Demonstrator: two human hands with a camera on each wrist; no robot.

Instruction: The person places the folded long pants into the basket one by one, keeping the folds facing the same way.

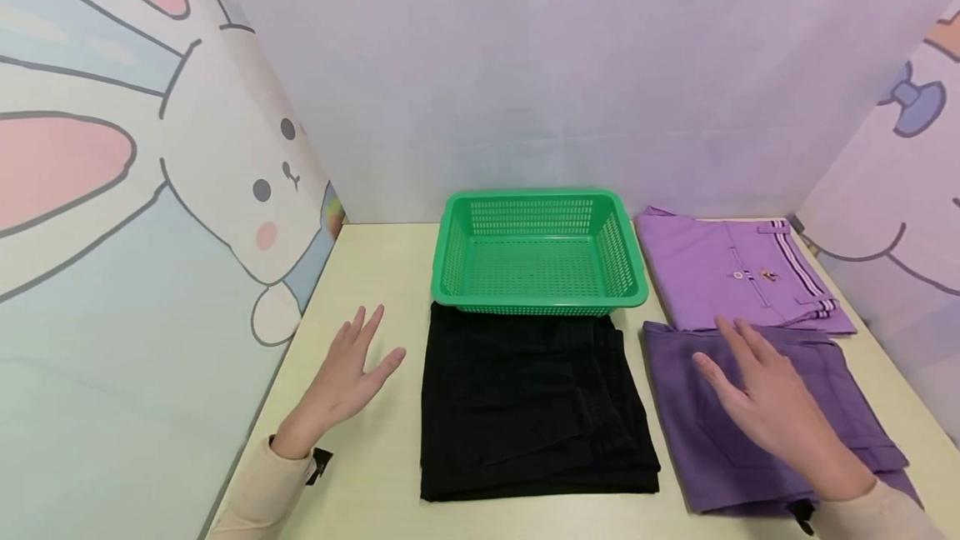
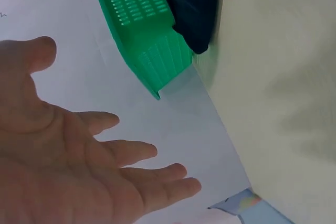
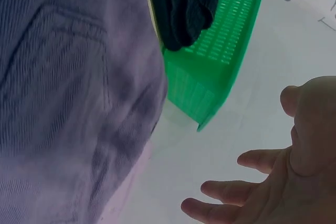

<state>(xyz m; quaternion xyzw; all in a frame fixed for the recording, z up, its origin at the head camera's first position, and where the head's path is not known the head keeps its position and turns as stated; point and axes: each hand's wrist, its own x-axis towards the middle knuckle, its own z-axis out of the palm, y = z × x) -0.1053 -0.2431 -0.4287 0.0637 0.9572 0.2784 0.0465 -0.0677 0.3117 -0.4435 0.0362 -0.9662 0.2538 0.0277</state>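
As left hand and right hand hover, black cloth (folded) lies between.

I see a glossy plastic basket, matt cloth black garment, finely ribbed cloth purple garment, smooth cloth lilac garment, smooth desk

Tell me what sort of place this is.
Probably a staged workspace for handling clothes, though the wider room is out of view: a pale table bears folded black trousers and a green plastic basket, with a cartoon-rabbit backdrop beside it.
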